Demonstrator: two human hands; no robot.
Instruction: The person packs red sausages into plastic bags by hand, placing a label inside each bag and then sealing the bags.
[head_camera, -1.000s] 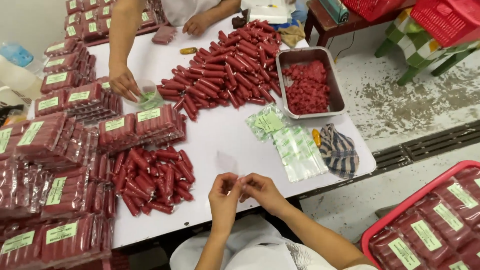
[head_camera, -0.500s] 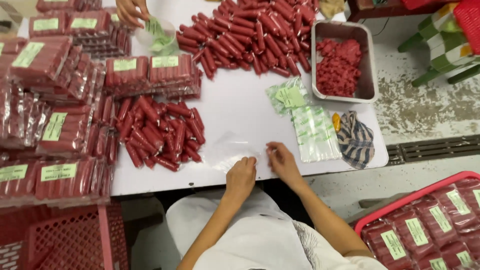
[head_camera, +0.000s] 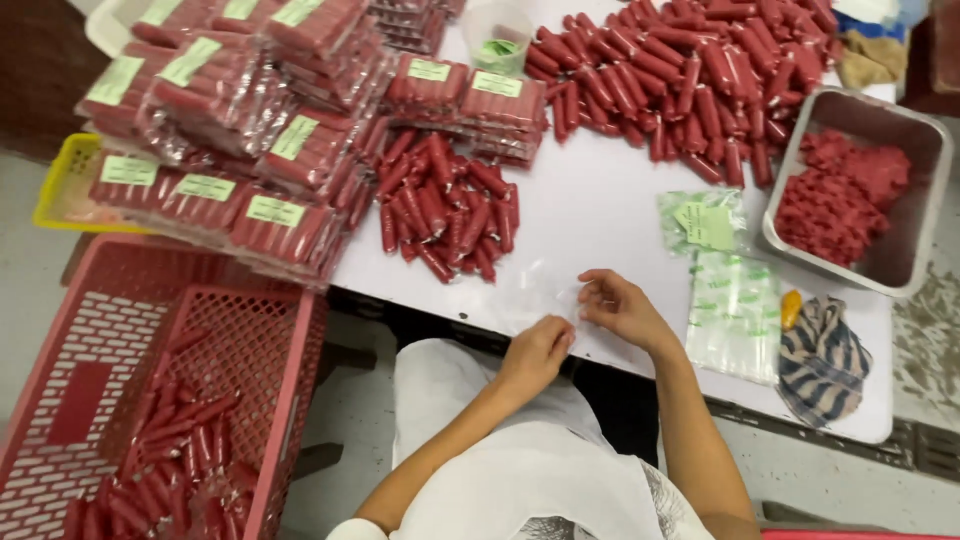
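Observation:
My left hand and my right hand are at the near edge of the white table. Both pinch a thin clear plastic bag that lies flat between them on the tabletop. A small heap of red sausages lies just beyond the hands, to the left. To the right of my right hand is a stack of clear bags with green print, with green labels above it.
A big pile of sausages fills the far side, beside a metal tray of red pieces. Labelled sausage packs are stacked at left. A red crate with sausages stands on the floor. A striped cloth lies at right.
The view has swung left and down, bringing the red crate into sight. The other person's hand has left the view. My hands stay together on the clear bag at the table edge.

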